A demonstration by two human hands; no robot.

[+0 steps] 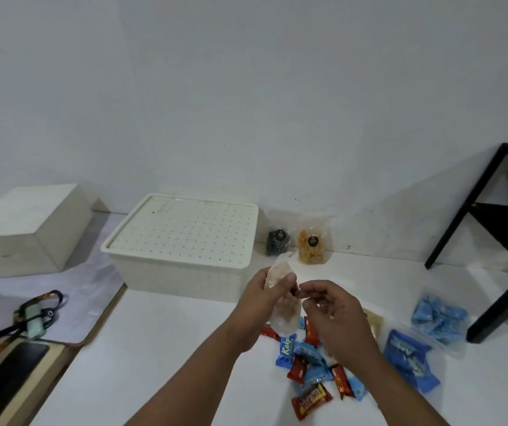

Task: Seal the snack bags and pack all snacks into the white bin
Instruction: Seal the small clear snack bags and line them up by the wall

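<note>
Two hands meet above a white table [160, 348]. Left hand [265, 298] grips a clear snack bag [280, 299] upright; right hand [329, 309] pinches its edge. Loose candies [311, 367] lie beneath. White bin [182, 244], lid on, sits just behind.

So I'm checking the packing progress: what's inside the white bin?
Cannot tell: the white bin has its perforated lid on, covering the inside. Loose snacks lie on the table.
</note>
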